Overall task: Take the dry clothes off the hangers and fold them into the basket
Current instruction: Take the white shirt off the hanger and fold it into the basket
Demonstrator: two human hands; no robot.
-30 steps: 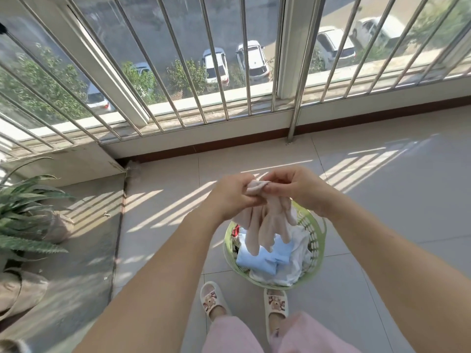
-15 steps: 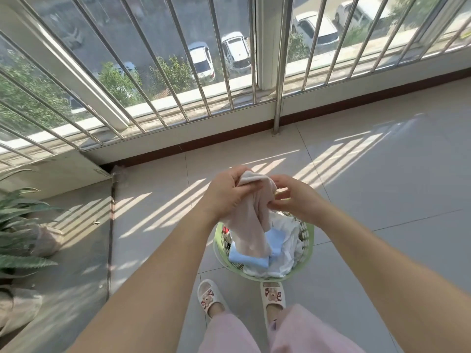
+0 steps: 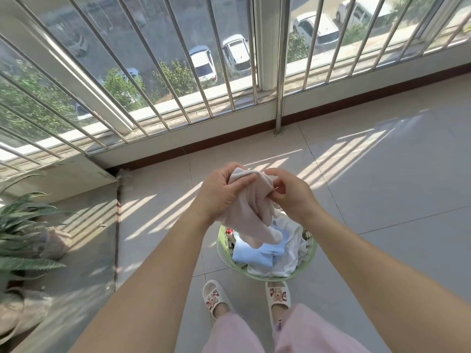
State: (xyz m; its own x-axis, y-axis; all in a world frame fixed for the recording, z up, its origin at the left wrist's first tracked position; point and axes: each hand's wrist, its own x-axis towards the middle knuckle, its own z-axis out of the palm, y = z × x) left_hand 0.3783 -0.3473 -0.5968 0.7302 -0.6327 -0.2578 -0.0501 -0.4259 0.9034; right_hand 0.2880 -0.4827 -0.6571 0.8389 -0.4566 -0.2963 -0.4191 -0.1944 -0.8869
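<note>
While both hands work above the basket, the following is noted.
Left hand (image 3: pixel 219 192): fingers and thumb curled round the upper end of a pale pink garment (image 3: pixel 251 212), gripping it.
Right hand (image 3: pixel 290 194): fingertips pinching the same garment's top edge, just beside the left hand.
Garment: held over the basket, lower end hanging down in front of the folded laundry.
Basket (image 3: pixel 309 261): green, round, on the tiled floor (image 3: pixel 382 189), just ahead of two slippers (image 3: pixel 214 296).
Contents: light blue item (image 3: pixel 254 256) beside white cloth (image 3: pixel 288 253).
Surroundings: potted plant (image 3: pixel 23 225) far left; window bars (image 3: pixel 224 72) behind.
</note>
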